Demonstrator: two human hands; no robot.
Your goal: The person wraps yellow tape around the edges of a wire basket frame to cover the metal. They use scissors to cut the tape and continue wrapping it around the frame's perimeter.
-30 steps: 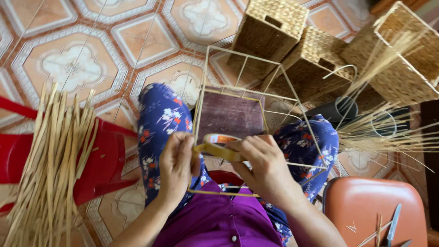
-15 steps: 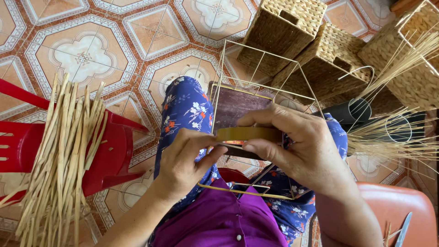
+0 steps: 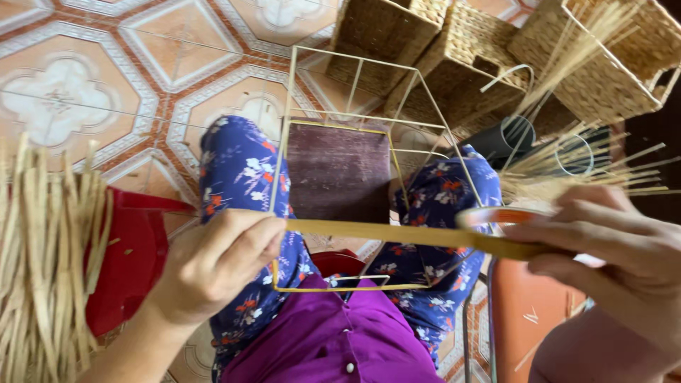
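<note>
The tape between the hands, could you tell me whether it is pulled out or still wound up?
Pulled out: a strip of tape spans from the left hand to the roll in the right hand.

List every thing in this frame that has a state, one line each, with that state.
Left hand: fingers pinched on the tape's free end at the frame.
Right hand: gripping the tape roll.
Tape strip: pulled out taut between the hands.
Tape roll: partly unwound.
Wire frame: bare, resting on the lap.
Woven baskets: finished, lying tipped on the floor.
Straw bundle: loose, lying on the red stool.
</note>
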